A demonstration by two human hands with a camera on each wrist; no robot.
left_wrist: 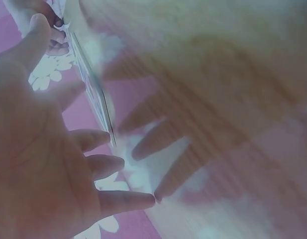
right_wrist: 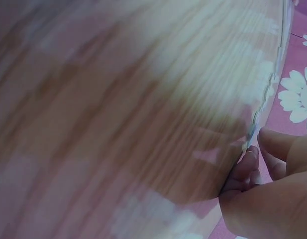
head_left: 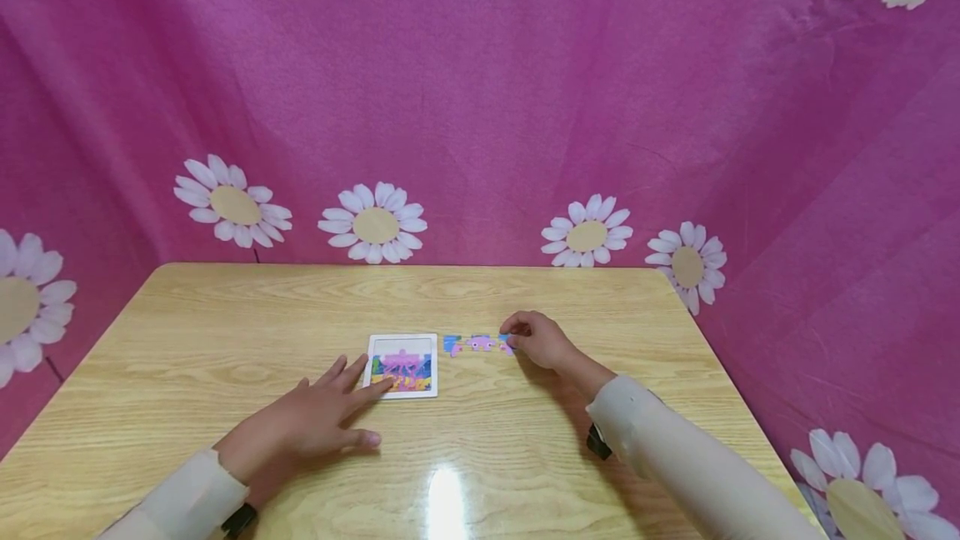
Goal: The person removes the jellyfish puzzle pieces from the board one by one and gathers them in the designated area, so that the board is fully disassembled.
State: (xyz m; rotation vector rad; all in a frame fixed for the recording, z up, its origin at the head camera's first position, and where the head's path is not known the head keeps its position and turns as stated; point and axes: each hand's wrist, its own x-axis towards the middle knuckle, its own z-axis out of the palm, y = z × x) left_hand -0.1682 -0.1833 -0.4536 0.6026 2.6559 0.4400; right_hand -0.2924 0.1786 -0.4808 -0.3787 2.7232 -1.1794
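Observation:
A white-framed jigsaw puzzle (head_left: 403, 395) lies on the table, its lower part filled with a pink, blue and yellow sea picture and its top strip pale. My left hand (head_left: 307, 419) is spread over the frame's left side, fingers straight, index finger reaching onto the picture. To the right of the frame, several loose pieces lie in a row: a blue-and-pink puzzle piece (head_left: 452, 345), a pink piece with eyes (head_left: 481, 343) and another blue-and-pink piece (head_left: 506, 341). My right hand (head_left: 543, 342) pinches that rightmost piece between thumb and curled fingers; its fingertips partly cover it.
The wood-grain table (head_left: 480, 473) is glossy and reflects light near its front. Behind and beside it hangs a pink curtain (head_left: 480, 107) printed with white daisies.

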